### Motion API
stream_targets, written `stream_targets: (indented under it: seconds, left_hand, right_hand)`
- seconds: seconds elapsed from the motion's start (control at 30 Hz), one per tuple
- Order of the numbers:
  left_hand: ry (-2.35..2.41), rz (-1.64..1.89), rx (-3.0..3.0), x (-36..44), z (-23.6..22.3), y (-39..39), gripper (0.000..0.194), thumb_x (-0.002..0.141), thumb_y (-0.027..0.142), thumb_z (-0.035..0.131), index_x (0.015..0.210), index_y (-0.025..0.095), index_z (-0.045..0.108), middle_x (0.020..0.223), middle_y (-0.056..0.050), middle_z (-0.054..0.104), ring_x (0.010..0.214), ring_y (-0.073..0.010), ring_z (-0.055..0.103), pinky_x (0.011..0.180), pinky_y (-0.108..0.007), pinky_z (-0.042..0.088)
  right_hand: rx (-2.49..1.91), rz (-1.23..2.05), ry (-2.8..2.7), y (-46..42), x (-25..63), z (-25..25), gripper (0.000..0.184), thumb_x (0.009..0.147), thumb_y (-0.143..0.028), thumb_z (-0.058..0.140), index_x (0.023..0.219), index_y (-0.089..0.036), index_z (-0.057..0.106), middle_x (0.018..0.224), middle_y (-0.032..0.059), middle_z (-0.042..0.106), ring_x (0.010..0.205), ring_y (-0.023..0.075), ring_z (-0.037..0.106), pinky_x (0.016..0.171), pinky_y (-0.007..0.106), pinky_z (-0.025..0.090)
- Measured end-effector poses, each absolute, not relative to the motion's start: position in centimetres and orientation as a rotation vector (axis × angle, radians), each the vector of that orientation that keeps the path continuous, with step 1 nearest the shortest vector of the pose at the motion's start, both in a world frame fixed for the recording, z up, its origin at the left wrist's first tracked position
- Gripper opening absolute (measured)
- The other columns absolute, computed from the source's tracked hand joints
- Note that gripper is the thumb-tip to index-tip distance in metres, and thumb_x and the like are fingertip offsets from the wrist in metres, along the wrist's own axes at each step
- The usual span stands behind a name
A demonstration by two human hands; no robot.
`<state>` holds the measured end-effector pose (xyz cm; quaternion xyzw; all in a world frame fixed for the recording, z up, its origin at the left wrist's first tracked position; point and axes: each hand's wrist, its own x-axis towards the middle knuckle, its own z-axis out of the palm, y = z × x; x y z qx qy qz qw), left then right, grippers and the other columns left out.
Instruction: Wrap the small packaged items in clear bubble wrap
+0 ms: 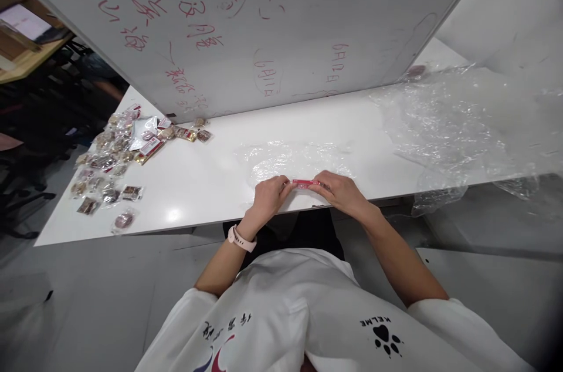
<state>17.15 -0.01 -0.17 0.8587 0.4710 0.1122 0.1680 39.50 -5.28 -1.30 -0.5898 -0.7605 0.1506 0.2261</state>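
Both my hands rest at the near edge of the white table [211, 178]. My left hand [269, 197] and my right hand [339, 191] are closed, each pinching one end of a small red strip [305, 182] that looks like a packet's header. A clear plastic bag [294, 159] lies flat just beyond it. A pale watch sits on my left wrist.
Several small sealed packets [115, 156] with brownish contents and red labels lie scattered at the table's left end. A large crumpled sheet of clear plastic [457, 119] covers the right end. A whiteboard [246, 20] with red writing stands along the table's far side.
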Motion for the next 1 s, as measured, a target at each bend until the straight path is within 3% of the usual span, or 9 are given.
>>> stream_targets:
  seconds: [0.13, 0.23, 0.33, 0.4, 0.47, 0.63, 0.73, 0.83, 1.0]
  left_hand:
    - [1.63, 0.326, 2.434, 16.7, 1.1, 2.2, 0.027, 0.094, 0.043, 0.062, 0.1, 0.018, 0.068, 0.09, -0.011, 0.073, 0.087, -0.0268, 0.067, 0.072, -0.035, 0.046]
    - [1.73, 0.784, 2.377, 15.5, 1.8, 2.1, 0.014, 0.091, 0.027, 0.066, 0.1, 0.018, 0.07, 0.108, -0.015, 0.071, 0.109, -0.0313, 0.061, 0.091, -0.045, 0.045]
    - [1.565, 1.018, 1.928, 14.4, 2.4, -0.8, 0.017, 0.091, 0.031, 0.062, 0.09, 0.019, 0.072, 0.098, -0.011, 0.073, 0.101, -0.027, 0.063, 0.094, -0.046, 0.046]
    - [1.281, 0.851, 1.448, 14.1, 2.4, -3.3, 0.022, 0.089, 0.038, 0.065, 0.091, 0.017, 0.074, 0.093, -0.01, 0.074, 0.093, -0.0241, 0.067, 0.091, -0.043, 0.051]
    - [1.022, 0.697, 0.941, 14.0, 2.1, -4.8, 0.028, 0.083, 0.037, 0.071, 0.1, 0.015, 0.073, 0.104, -0.012, 0.075, 0.098, -0.0248, 0.07, 0.094, -0.042, 0.053]
    - [0.925, 0.949, 0.307, 14.2, 1.1, -2.6, 0.014, 0.083, 0.021, 0.067, 0.095, 0.013, 0.067, 0.111, -0.013, 0.072, 0.114, -0.0229, 0.067, 0.106, -0.037, 0.05]
    - [0.993, 1.011, 0.448, 15.7, 0.7, -1.0, 0.017, 0.092, 0.023, 0.056, 0.104, 0.014, 0.064, 0.118, -0.013, 0.07, 0.118, -0.0213, 0.065, 0.106, -0.037, 0.05]
    - [1.027, 0.976, 0.951, 18.4, -0.1, -1.5, 0.038, 0.098, 0.027, 0.048, 0.135, 0.019, 0.051, 0.142, -0.012, 0.059, 0.13, -0.0212, 0.058, 0.11, -0.04, 0.047]
    - [1.054, 0.779, 2.095, 21.4, -2.3, -3.4, 0.052, 0.102, 0.03, 0.041, 0.152, 0.018, 0.034, 0.158, -0.014, 0.04, 0.15, -0.0249, 0.033, 0.123, -0.052, 0.027]
  right_hand:
    - [-1.896, 0.17, -2.024, -2.9, 38.8, -1.1, 0.042, 0.1, -0.048, 0.049, 0.081, -0.017, 0.069, 0.093, 0.0089, 0.068, 0.08, 0.0205, 0.06, 0.066, 0.033, 0.039]
    - [-1.89, -0.076, -1.946, -1.9, 37.9, -1.2, 0.023, 0.098, -0.033, 0.056, 0.094, -0.017, 0.072, 0.103, 0.0116, 0.07, 0.095, 0.0267, 0.058, 0.081, 0.039, 0.04]
    - [-1.704, -0.208, -1.933, -2.3, 36.7, -1.6, 0.022, 0.098, -0.024, 0.054, 0.11, -0.017, 0.071, 0.121, 0.011, 0.068, 0.109, 0.0283, 0.055, 0.089, 0.042, 0.04]
    - [-1.592, -0.16, -1.957, -2.9, 35.9, -2.2, 0.024, 0.099, -0.025, 0.052, 0.112, -0.017, 0.07, 0.123, 0.0102, 0.068, 0.111, 0.0272, 0.055, 0.089, 0.041, 0.043]
    - [-1.517, -0.052, -1.969, -3.5, 35.5, -3.1, 0.026, 0.1, -0.027, 0.051, 0.115, -0.018, 0.07, 0.121, 0.0095, 0.069, 0.11, 0.026, 0.057, 0.089, 0.039, 0.045]
    - [-1.429, 0.14, -1.9, -3.6, 35.8, -4.6, 0.027, 0.099, -0.031, 0.053, 0.119, -0.022, 0.07, 0.118, 0.0079, 0.071, 0.108, 0.0248, 0.059, 0.092, 0.041, 0.049]
    - [-1.401, 0.194, -1.885, -3.4, 36.0, -4.6, 0.027, 0.099, -0.031, 0.053, 0.119, -0.023, 0.071, 0.118, 0.008, 0.071, 0.109, 0.0248, 0.059, 0.095, 0.042, 0.049]
    - [-1.435, 0.246, -1.897, -3.3, 36.1, -4.5, 0.028, 0.099, -0.031, 0.051, 0.118, -0.023, 0.071, 0.117, 0.0088, 0.07, 0.109, 0.0261, 0.058, 0.095, 0.045, 0.049]
    - [-1.469, 0.295, -2.0, -3.6, 37.0, -4.6, 0.03, 0.096, -0.022, 0.046, 0.111, -0.019, 0.072, 0.101, 0.013, 0.069, 0.107, 0.0292, 0.055, 0.089, 0.046, 0.051]
